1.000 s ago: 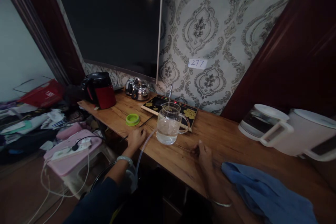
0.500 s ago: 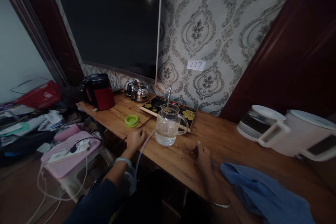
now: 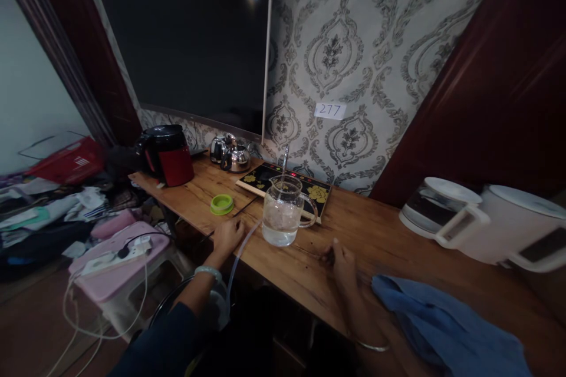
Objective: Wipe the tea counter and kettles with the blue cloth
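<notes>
Water runs from a thin metal spout (image 3: 285, 160) into a glass pitcher (image 3: 280, 225), which is partly filled and has a glass handle on its right side. The pitcher stands upright on the wooden table, in front of a black tea stove (image 3: 260, 177) with gold flowers. To its left, my left hand (image 3: 227, 237) rests curled at the table edge, close to a clear hose (image 3: 241, 250) and a green ring-shaped lid (image 3: 221, 204). My right hand (image 3: 342, 260) lies on the table right of the pitcher, fingers folded. Neither hand touches the pitcher, and nothing shows in them.
A blue cloth (image 3: 446, 324) lies at the right, before two white-handled jugs (image 3: 442, 206). Small metal kettles (image 3: 236, 156) and a red-and-black pot (image 3: 174, 159) stand at the back left. A pink stool (image 3: 106, 277) with a power strip is beside the table.
</notes>
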`<state>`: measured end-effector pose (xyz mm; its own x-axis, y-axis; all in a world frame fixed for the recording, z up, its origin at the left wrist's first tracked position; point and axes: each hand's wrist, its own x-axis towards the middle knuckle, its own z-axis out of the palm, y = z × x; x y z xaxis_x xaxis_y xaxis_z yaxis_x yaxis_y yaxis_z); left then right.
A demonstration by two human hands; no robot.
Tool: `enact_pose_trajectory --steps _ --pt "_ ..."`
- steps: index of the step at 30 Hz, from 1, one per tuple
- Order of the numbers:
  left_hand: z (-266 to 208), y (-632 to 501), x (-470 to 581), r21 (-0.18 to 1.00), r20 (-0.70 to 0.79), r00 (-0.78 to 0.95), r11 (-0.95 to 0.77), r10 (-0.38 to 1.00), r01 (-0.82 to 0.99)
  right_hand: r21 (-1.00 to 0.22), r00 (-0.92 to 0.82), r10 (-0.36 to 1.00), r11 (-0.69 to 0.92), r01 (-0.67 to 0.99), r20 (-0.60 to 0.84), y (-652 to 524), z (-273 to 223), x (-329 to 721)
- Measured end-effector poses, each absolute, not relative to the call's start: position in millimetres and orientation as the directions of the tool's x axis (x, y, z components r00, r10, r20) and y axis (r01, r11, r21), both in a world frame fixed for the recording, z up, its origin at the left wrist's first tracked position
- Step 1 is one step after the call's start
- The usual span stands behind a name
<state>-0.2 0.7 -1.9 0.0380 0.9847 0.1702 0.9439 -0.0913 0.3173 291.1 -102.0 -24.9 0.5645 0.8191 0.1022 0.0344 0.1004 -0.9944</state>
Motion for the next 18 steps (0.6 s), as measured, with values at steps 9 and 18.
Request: enact_pose_trajectory --steps 9,18 --pt "-1.3 0.5 -0.1 0.306 0.17 0.038 -0.09 0.985 0.948 -0.992 0.57 0.813 0.122 0.031 0.118 -104.7 -20.8 287.5" --pt "-3.9 1.4 -0.8 0.32 0.185 0.039 -0.098 0.982 0.942 -0.994 0.564 0.82 0.108 0.016 0.098 -104.8 -19.3 288.1"
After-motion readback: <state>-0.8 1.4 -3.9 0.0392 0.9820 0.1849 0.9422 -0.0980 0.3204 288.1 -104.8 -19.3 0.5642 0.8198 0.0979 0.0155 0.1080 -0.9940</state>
